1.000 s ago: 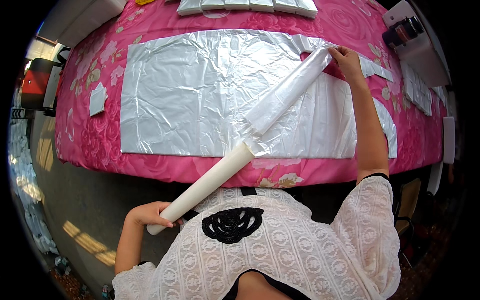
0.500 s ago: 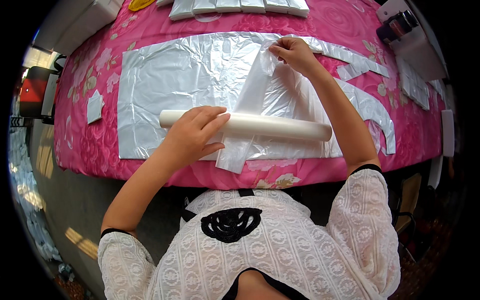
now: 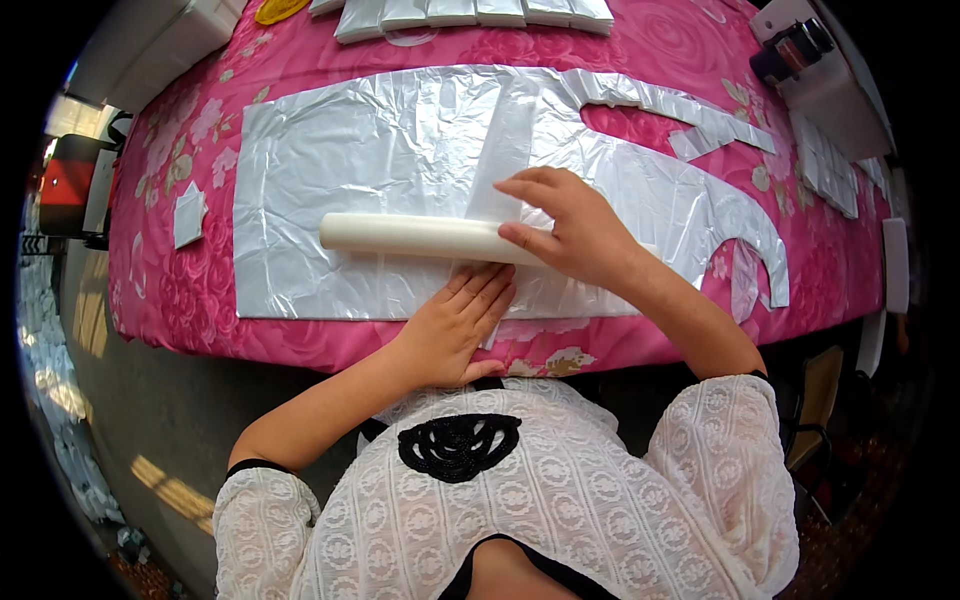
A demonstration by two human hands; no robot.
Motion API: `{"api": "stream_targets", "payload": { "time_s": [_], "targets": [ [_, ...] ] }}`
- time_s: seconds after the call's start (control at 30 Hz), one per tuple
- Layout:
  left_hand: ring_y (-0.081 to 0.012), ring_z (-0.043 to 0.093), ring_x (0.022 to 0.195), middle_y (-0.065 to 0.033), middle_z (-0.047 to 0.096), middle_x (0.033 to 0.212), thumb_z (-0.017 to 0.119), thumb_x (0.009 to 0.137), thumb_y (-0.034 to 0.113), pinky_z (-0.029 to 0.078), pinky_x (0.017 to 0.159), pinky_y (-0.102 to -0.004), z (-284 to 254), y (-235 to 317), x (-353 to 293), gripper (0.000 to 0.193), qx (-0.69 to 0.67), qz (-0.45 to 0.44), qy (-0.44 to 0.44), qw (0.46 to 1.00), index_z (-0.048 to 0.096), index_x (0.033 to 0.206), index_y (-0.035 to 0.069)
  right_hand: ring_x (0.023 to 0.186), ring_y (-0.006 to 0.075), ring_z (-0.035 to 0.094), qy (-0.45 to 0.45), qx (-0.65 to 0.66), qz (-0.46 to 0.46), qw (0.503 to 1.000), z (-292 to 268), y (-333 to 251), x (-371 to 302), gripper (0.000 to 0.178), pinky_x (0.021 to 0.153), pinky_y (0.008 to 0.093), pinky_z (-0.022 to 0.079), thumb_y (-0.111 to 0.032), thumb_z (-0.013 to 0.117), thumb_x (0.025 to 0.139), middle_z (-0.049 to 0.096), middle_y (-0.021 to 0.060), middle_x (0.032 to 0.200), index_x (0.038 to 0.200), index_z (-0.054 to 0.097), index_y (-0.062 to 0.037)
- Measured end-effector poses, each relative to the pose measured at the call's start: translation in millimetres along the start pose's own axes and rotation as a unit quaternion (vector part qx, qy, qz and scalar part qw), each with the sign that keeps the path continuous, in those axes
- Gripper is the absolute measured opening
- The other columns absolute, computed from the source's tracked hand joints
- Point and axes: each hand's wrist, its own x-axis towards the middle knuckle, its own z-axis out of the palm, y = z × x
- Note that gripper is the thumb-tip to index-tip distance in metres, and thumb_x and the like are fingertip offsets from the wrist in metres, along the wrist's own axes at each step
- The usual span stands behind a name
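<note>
A silvery-white plastic apron lies spread on the table, its loop-shaped straps to the right. A narrow translucent plastic strip runs across it from the far edge toward me. Over the strip rests a long white roll, with part of its right half hidden by my hand. My left hand is laid flat with fingers extended on the strip's near end, just in front of the roll. Above the roll's right half is my right hand, open, thumb and fingers apart, the thumb against the roll.
A pink floral cloth covers the table. Folded white plastic packs line the far edge, with more packs at the right. A small white stack sits left; a dark jar stands far right.
My right hand has released the strip's far end and come down to the roll. My left hand has slid off the roll onto the strip's near end. The strip now lies flat.
</note>
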Motion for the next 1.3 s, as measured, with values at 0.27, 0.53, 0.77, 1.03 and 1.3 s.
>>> {"api": "stream_targets", "payload": {
  "time_s": [0.27,0.53,0.77,1.03,1.3],
  "targets": [
    [-0.0337,0.019,0.131,-0.0233,0.022,0.139,0.048,0.077,0.051,0.013,0.107,-0.0424,0,13,0,0.082,0.027,-0.008,-0.013,1.000,0.027,0.130,-0.008,0.090,0.0270,0.055,0.111,-0.189,0.002,0.976,-6,43,-40,0.051,0.077,0.0353,0.045,-0.007,0.065,0.070,0.058,0.0092,0.103,0.119,0.052,-0.0125],
    [-0.0311,0.023,0.130,-0.0194,0.026,0.139,0.055,0.074,0.050,0.018,0.106,-0.0419,-31,-13,6,0.082,-0.044,0.092,-0.033,0.994,0.030,0.130,-0.004,0.092,0.0274,0.055,0.155,-0.080,0.152,0.973,-50,76,-56,0.043,0.079,0.0345,0.045,-0.016,0.060,0.079,0.057,0.0106,0.106,0.120,0.051,-0.0097],
    [-0.0297,0.022,0.131,-0.0188,0.027,0.139,0.057,0.071,0.046,0.016,0.107,-0.0425,7,20,4,0.081,0.014,0.028,-0.021,0.999,0.032,0.129,-0.004,0.100,0.0253,0.051,-0.013,-0.120,-0.084,0.989,-3,21,-53,0.054,0.089,0.0378,0.039,-0.002,0.065,0.066,0.057,0.0061,0.107,0.116,0.054,-0.0150],
    [-0.0291,0.020,0.132,-0.0175,0.026,0.139,0.061,0.071,0.033,0.018,0.106,-0.0427,9,26,2,0.075,-0.008,0.018,-0.018,1.000,0.031,0.130,-0.002,0.100,0.0239,0.052,0.088,-0.175,-0.094,0.976,4,64,44,0.047,0.090,0.0357,0.037,-0.005,0.063,0.072,0.058,0.0051,0.108,0.116,0.055,-0.0175],
    [-0.0266,0.030,0.127,-0.0164,0.033,0.135,0.063,0.069,0.015,0.025,0.106,-0.0386,-13,-4,-9,0.066,-0.102,0.116,-0.057,0.986,0.036,0.125,-0.005,0.115,0.0281,0.042,0.112,-0.204,-0.073,0.970,1,85,85,0.049,0.097,0.0380,0.033,-0.004,0.062,0.073,0.049,0.0077,0.122,0.120,0.052,-0.0145]
  ]
}}
